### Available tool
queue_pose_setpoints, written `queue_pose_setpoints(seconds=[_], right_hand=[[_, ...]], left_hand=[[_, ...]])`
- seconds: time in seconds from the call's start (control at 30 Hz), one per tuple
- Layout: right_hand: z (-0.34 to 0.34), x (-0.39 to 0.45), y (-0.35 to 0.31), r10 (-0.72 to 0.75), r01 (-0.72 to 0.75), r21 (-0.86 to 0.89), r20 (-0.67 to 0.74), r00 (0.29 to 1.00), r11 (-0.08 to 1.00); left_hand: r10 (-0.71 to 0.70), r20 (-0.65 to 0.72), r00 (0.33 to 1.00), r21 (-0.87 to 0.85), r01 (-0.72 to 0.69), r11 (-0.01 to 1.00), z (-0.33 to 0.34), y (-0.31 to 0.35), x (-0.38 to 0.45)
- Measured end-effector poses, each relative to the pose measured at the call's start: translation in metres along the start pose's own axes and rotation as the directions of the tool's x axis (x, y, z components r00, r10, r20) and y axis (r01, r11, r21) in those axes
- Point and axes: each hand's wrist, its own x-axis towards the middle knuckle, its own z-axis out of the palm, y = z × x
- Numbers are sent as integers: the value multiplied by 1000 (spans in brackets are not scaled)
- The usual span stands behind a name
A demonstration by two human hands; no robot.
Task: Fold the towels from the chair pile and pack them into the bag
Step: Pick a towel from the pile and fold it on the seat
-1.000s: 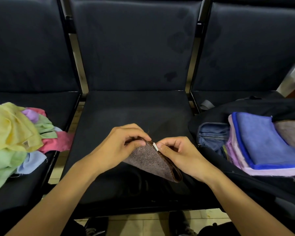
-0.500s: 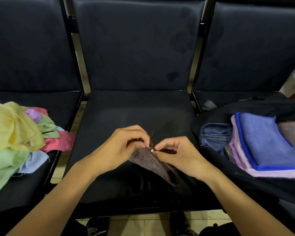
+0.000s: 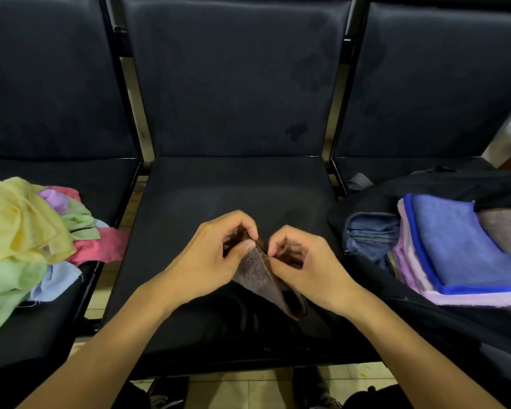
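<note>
Both hands, left hand (image 3: pixel 210 255) and right hand (image 3: pixel 304 270), pinched one brown towel (image 3: pixel 260 278) over the middle seat (image 3: pixel 236 187). Roughly six loose towels (image 3: pixel 27 231) sat left; three folded ones (image 3: pixel 460 249) in the bag (image 3: pixel 366 231), maybe four. No readable labels.

A row of three dark padded chairs fills the view, side by side: the middle chair (image 3: pixel 236 219) faces the camera squarely, the left chair (image 3: pixel 50 93) and the right chair (image 3: pixel 437 84) are cut off by the picture's edges. Their upholstery is black or very dark blue, with darker blotches on the middle backrest (image 3: pixel 236 78). Black metal frame bars (image 3: pixel 347 93) run upright between the backrests. A pale wall strip (image 3: pixel 135 98) shows through the gaps. Pale yellowish floor tiles (image 3: pixel 357 371) show below the front edge of the seats. The light is dim and even.
</note>
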Motion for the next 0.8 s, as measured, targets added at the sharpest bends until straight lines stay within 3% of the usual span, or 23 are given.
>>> queue_pose_setpoints(seconds=[0.2, 0.3, 0.43, 0.5, 0.6, 0.7, 0.77, 0.8], right_hand=[[0, -4, -1, 1, 1, -100, 14, 1000, 995], [-2, -3, 2, 71, -64, -163, 38, 997, 985], [-4, -1, 8, 86, -80, -312, 5, 996, 947], [-5, -1, 7, 67, -65, -295, -5, 998, 953], [-6, 1, 1, 54, -60, -199, -36, 998, 978], [-10, 2, -4, 146, -137, 108, -85, 986, 985], [-14, 3, -9, 223, -178, 307, -120, 967, 935], [-15, 4, -11, 264, -191, 407, -132, 955, 893]], left_hand=[[11, -97, 995, -36, -15, 999, -1, 8, 0], [28, -175, 984, -40, -35, 999, -1, 9, 0], [8, -246, 969, -108, -35, 993, -2, 11, 2], [-23, -255, 967, -114, -6, 993, -4, 11, 4], [-209, -246, 946, -125, 183, 975, -11, 8, 6], [-487, -251, 836, -216, 442, 870, -12, 4, 9], [-658, -178, 732, -449, 534, 716, -10, 0, 12], [-720, -64, 691, -612, 542, 576, -8, -3, 13]])
